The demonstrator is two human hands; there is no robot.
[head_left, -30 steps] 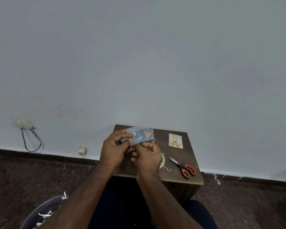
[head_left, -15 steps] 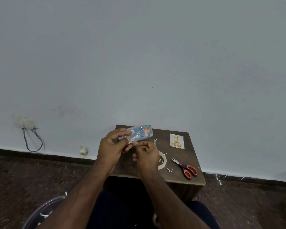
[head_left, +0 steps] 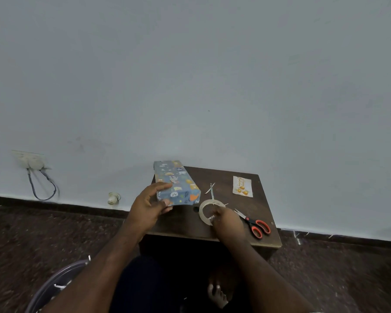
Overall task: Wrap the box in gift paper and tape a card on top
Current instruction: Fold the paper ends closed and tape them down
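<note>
The box [head_left: 177, 182], wrapped in blue gift paper with small animal prints, is held up over the left part of the small brown table [head_left: 181, 224]. My left hand [head_left: 148, 205] grips its near end, thumb under and fingers on top. My right hand [head_left: 227, 221] pinches the near edge of a clear tape roll [head_left: 203, 210] lying on the table. A small white card [head_left: 242, 186] with orange figures lies at the table's far right.
Orange-handled scissors [head_left: 254, 224] lie just right of my right hand. Paper scraps [head_left: 211, 188] lie beyond the tape. A wall socket with a cable [head_left: 32, 162] is at the left, and a round bin [head_left: 52, 288] stands at the lower left on the floor.
My right hand has left the box and dropped to the tape roll. My left hand alone now holds the box, which has turned lengthwise away from me.
</note>
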